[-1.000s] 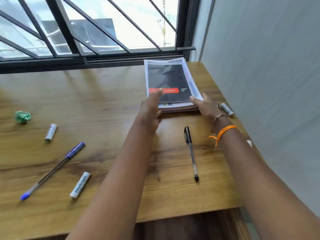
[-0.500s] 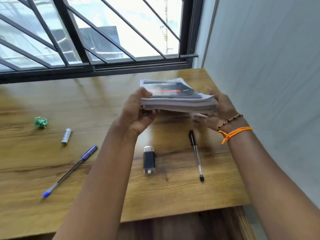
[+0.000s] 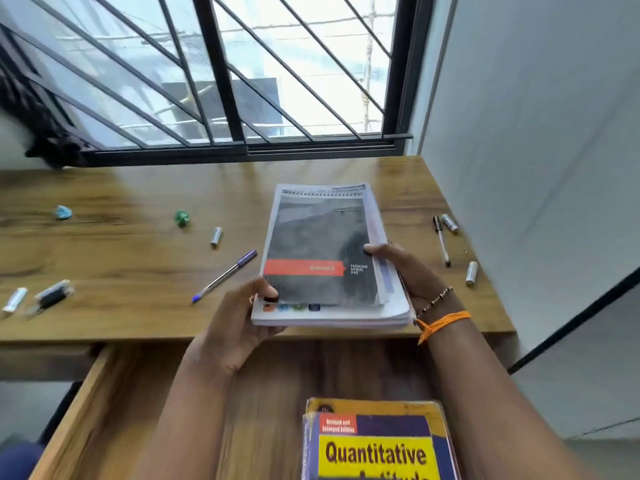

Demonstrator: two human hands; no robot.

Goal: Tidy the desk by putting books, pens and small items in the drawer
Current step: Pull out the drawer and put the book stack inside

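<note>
Both hands' fingers (image 3: pixel 379 250) clamp the notebook stack (image 3: pixel 325 258) over the table (image 3: pixel 121 258) edge, open drawer (image 3: pixel 114 393) below, yellow book (image 3: pixel 377 445) inside, purple pen (image 3: pixel 225 276) just left.

Wooden desk (image 3: pixel 138 265) with scattered pens (image 3: pixel 225 276), batteries (image 3: pixel 216 236), crumpled scraps (image 3: pixel 181 217), a flash drive (image 3: pixel 52 296).

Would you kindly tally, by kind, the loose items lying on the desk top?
Pens: 2
Batteries: 3
Paper wads: 2
USB drive: 1
White tube: 1
Total: 9
</note>
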